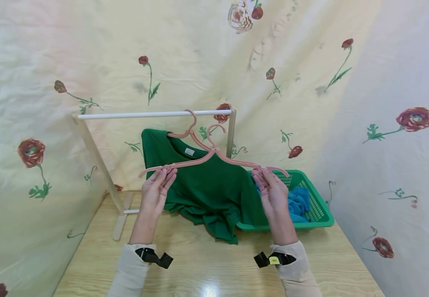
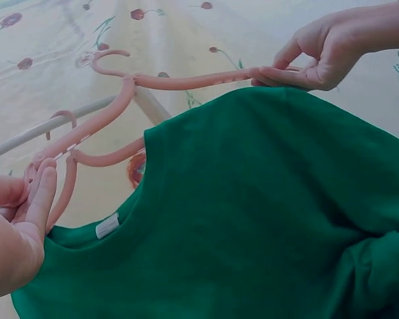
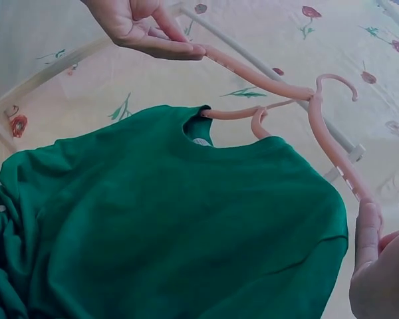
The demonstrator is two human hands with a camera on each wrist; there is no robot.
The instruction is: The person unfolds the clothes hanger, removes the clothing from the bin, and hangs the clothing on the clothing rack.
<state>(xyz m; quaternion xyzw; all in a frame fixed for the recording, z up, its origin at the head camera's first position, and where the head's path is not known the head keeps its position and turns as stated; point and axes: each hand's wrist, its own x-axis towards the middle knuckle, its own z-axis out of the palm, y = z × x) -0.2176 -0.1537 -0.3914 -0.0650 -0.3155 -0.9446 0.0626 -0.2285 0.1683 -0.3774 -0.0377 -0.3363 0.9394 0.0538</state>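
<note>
Left hand (image 1: 155,193) and right hand (image 1: 275,193) each pinch one arm of pink hanger (image 1: 213,151), fingers closed on it, hanger raised before green shirt (image 1: 207,189), which hangs on second hanger (image 1: 190,132) from rail (image 1: 136,115), basket (image 1: 316,202) at right.

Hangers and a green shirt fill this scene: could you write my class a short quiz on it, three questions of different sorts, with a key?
1. True or false: the pink hanger in the green shirt is hooked over the white rail.

2. Which thing do the left hand and right hand hold between them?
A) the white rail
B) a second hanger with no garment on it
C) the shirt's collar

3. Fill the gap: the blue cloth lies in the green ____.

Key: 1. True. 2. B. 3. Basket.
</note>
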